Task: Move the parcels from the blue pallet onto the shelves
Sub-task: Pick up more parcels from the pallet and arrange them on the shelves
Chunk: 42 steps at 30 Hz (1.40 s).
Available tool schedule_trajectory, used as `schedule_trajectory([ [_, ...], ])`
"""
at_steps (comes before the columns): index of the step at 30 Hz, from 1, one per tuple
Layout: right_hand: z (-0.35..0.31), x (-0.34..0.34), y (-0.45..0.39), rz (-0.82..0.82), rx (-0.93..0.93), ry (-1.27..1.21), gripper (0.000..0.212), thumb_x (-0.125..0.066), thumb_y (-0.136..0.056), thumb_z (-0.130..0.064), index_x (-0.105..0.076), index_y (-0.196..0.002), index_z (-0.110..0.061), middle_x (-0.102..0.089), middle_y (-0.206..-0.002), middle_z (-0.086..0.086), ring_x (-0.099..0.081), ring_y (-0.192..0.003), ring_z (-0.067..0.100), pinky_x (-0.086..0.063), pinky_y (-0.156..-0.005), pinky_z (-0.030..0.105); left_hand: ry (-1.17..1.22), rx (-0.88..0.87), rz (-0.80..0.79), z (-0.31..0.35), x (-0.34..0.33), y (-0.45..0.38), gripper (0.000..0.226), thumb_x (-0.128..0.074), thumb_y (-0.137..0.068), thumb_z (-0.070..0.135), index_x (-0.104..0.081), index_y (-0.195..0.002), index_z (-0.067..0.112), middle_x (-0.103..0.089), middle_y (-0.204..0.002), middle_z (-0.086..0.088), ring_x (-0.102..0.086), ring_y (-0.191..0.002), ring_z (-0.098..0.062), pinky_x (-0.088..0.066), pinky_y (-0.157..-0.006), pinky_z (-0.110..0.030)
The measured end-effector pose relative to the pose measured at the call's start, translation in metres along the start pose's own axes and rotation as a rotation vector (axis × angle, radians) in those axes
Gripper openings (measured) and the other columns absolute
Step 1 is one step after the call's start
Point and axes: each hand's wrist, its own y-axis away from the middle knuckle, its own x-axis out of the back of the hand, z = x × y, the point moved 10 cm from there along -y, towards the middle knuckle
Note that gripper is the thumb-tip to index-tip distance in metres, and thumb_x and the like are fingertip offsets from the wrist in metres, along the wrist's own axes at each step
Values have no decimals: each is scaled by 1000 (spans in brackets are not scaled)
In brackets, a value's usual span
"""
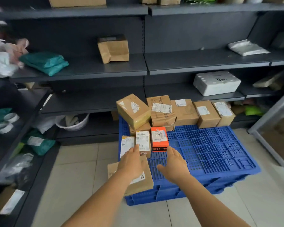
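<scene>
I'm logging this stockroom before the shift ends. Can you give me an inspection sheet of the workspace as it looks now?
Surface: blue pallet on tiled floor, right part bare.
Job's things: brown parcels along pallet's back; orange box and small labelled box near front left.
Clutter: teal bag, white foam box, basin on shelves.
Grippers: left hand fingers touching the small box; right hand open beside the orange box.
Cables: nothing seen.
Surroundings: dark shelving behind and left.
</scene>
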Motion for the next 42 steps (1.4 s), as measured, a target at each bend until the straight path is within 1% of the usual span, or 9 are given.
schedule_trajectory([
  [5,16,-12,-67,-8,-37,-102,81,-66,-83,-40,-22,-148,-21,-36,-147,-4,-32,-136,18,-35,-109,42,52,51,-67,-9,-23,-68,64,-55,-87,38,-30,-144,19,-50,-133,-5,-51,-116,-23,-48,-95,-42],
  [14,68,-59,-169,-166,-167,-219,97,-72,-80,-39,-10,-151,-17,-35,-148,3,-34,-135,26,-36,-109,45,73,265,-119,-26,-74,-154,92,-62,-87,42,-5,-153,15,-32,-150,-10,-39,-133,-27,-39,-106,-40],
  [23,114,-106,-234,-324,-263,-327,87,-71,-74,-37,-19,-142,-19,-52,-130,3,-59,-108,28,-57,-75,44,74,433,-108,-32,-113,-190,106,-71,-81,40,2,-153,15,-18,-153,-11,-28,-137,-28,-36,-109,-40],
  [28,133,-104,-249,-328,-335,-336,93,-69,-81,-39,-13,-150,-12,-31,-143,10,-44,-125,30,-49,-88,42,176,490,-55,-24,-120,-194,107,-73,-81,29,5,-152,9,-21,-152,-9,-27,-138,-24,-31,-110,-37],
  [30,143,-102,-250,-352,-354,-329,86,-69,-80,-40,-21,-147,-14,-29,-138,11,-44,-120,30,-50,-89,42,202,529,-67,-24,-123,-194,105,-74,-80,27,0,-152,7,-25,-150,-10,-29,-138,-25,-31,-111,-36],
  [33,156,-98,-248,-375,-380,-389,59,-69,-81,-32,-38,-130,-19,-34,-128,8,-51,-96,21,-51,-73,35,250,541,-90,-17,-125,-199,80,-76,-77,21,-30,-142,13,-44,-131,-7,-48,-119,-22,-47,-92,-29],
  [37,169,-89,-245,-356,-407,-517,42,-68,-85,-21,-42,-118,-23,-60,-99,-4,-59,-74,11,-50,-54,26,380,528,-114,-4,-132,-201,66,-70,-78,5,-36,-132,19,-58,-124,-2,-59,-104,-19,-37,-53,-13],
  [39,174,-81,-240,-353,-404,-548,40,-66,-87,-19,-41,-118,-22,-59,-88,-10,-61,-73,12,-53,-61,33,426,509,-102,5,-132,-200,65,-70,-77,3,-38,-132,20,-60,-124,0,-60,-105,-18,-36,-50,-12],
  [42,179,-66,-231,-330,-351,-597,47,-67,-88,-20,-41,-126,-24,-62,-98,-10,-62,-79,12,-53,-63,31,514,499,-67,16,-128,-191,62,-72,-76,4,-43,-129,19,-59,-125,0,-58,-109,-18,-39,-63,-12],
])
